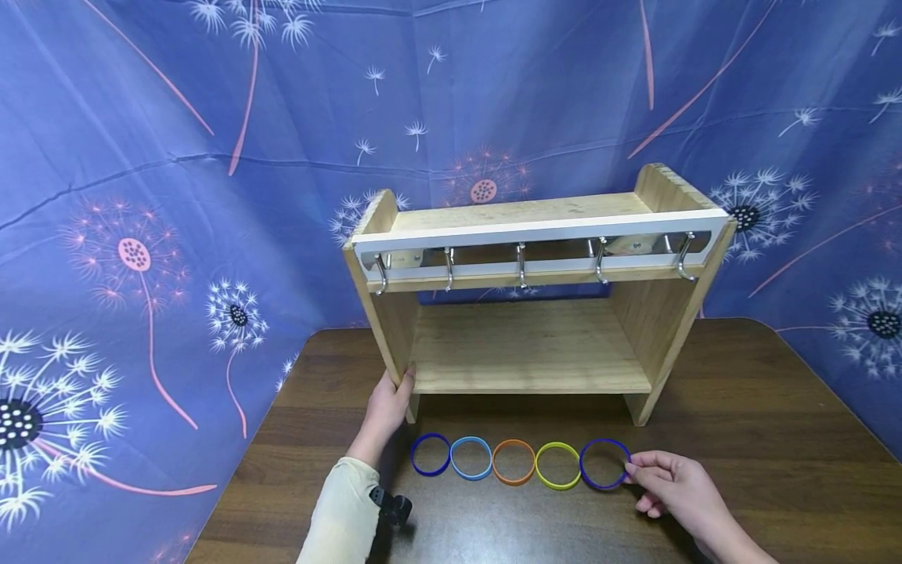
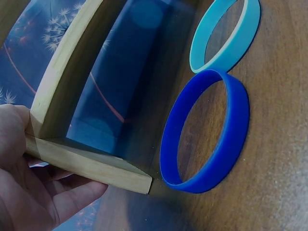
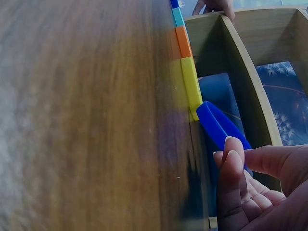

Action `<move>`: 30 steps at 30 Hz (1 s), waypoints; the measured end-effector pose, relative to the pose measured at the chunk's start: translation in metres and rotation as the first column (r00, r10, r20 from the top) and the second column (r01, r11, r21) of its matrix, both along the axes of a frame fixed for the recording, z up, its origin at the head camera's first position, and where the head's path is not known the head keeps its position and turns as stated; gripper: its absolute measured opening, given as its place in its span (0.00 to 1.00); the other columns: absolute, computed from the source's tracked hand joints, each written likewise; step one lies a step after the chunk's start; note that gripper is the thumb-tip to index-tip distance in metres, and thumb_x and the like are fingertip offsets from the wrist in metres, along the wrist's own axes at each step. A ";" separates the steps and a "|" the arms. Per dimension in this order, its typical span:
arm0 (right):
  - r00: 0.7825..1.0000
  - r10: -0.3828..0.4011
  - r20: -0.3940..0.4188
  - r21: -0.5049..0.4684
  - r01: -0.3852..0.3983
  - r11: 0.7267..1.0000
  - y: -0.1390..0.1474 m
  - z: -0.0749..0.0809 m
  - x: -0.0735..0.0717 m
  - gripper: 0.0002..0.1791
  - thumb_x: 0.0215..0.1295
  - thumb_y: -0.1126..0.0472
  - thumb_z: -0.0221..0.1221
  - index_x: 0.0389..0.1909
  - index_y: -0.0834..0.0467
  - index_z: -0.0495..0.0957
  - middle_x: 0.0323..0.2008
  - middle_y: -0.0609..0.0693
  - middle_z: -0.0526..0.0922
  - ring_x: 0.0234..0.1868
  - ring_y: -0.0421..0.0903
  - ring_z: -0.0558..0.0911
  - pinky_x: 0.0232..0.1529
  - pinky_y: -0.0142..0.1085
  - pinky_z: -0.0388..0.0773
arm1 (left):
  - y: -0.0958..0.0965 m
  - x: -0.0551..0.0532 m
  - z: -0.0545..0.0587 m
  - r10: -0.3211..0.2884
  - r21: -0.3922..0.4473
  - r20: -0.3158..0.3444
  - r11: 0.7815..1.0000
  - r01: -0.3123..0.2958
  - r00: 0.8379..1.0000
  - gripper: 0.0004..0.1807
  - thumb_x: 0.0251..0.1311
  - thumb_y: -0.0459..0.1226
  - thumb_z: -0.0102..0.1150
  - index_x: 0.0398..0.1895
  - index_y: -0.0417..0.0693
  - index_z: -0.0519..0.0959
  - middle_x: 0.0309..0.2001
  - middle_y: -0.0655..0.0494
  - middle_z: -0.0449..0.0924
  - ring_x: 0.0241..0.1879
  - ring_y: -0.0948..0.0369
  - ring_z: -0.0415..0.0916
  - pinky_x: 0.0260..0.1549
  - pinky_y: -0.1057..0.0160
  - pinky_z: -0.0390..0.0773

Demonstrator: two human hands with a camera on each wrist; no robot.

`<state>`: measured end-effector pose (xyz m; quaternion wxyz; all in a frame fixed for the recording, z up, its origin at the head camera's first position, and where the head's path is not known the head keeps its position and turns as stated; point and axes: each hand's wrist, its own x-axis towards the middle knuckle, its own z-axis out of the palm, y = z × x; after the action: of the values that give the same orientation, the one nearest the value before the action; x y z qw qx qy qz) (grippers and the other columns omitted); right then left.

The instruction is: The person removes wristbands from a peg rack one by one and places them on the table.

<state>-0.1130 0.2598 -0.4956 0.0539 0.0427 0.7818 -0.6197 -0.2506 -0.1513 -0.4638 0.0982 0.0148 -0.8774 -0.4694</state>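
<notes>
My left hand (image 1: pixel 384 411) grips the lower left side panel of a small wooden shelf (image 1: pixel 528 348), thumb on the front and fingers behind the panel. In front of the shelf, silicone wristbands lie in a row: a dark blue one (image 2: pixel 237 137), a light blue one (image 2: pixel 246 38), an orange one (image 3: pixel 183 42) and a yellow one (image 3: pixel 191 89). At the row's right end my right hand (image 1: pixel 676 486) pinches a blue wristband (image 3: pixel 215 126) between thumb and fingertips. That band is tilted, its held side raised and its other end right beside the yellow one.
A white rail (image 1: pixel 543 227) with several metal hooks (image 1: pixel 521 266) runs along the shelf's upper front. The shelf stands on a brown wooden table (image 1: pixel 514 529). Behind it hangs a blue cloth (image 1: pixel 303 196) with a dandelion print.
</notes>
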 end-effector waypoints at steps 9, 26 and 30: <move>0.998 -0.001 0.059 0.001 0.001 1.000 0.002 -0.005 -0.002 0.21 0.69 0.63 0.58 0.51 0.78 0.71 0.34 0.54 0.85 0.20 0.44 0.80 0.23 0.37 0.80 | 0.001 0.001 0.002 0.002 -0.008 -0.003 1.000 -0.002 1.000 0.18 0.71 0.51 0.50 0.48 0.46 0.75 0.38 0.47 0.79 0.41 0.48 0.75 0.46 0.45 0.73; 0.998 0.018 0.057 0.004 -0.018 1.000 0.001 -0.007 -0.002 0.23 0.68 0.65 0.57 0.53 0.81 0.68 0.33 0.56 0.84 0.20 0.44 0.80 0.22 0.37 0.80 | 0.000 0.002 0.002 -0.010 0.003 0.008 1.000 0.010 1.000 0.19 0.71 0.49 0.49 0.52 0.46 0.75 0.41 0.45 0.80 0.44 0.48 0.75 0.47 0.44 0.73; 0.998 0.019 0.052 0.004 -0.020 1.000 0.001 -0.008 -0.002 0.22 0.68 0.66 0.57 0.53 0.81 0.68 0.33 0.56 0.85 0.19 0.44 0.80 0.22 0.37 0.80 | 0.000 0.002 0.002 -0.012 0.004 0.008 1.000 0.012 1.000 0.18 0.71 0.49 0.49 0.53 0.46 0.75 0.42 0.45 0.80 0.44 0.48 0.75 0.48 0.44 0.73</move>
<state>-0.1148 0.2611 -0.5037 0.0801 0.0513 0.7821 -0.6159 -0.2482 -0.1515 -0.4614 0.0919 0.0113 -0.8768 -0.4718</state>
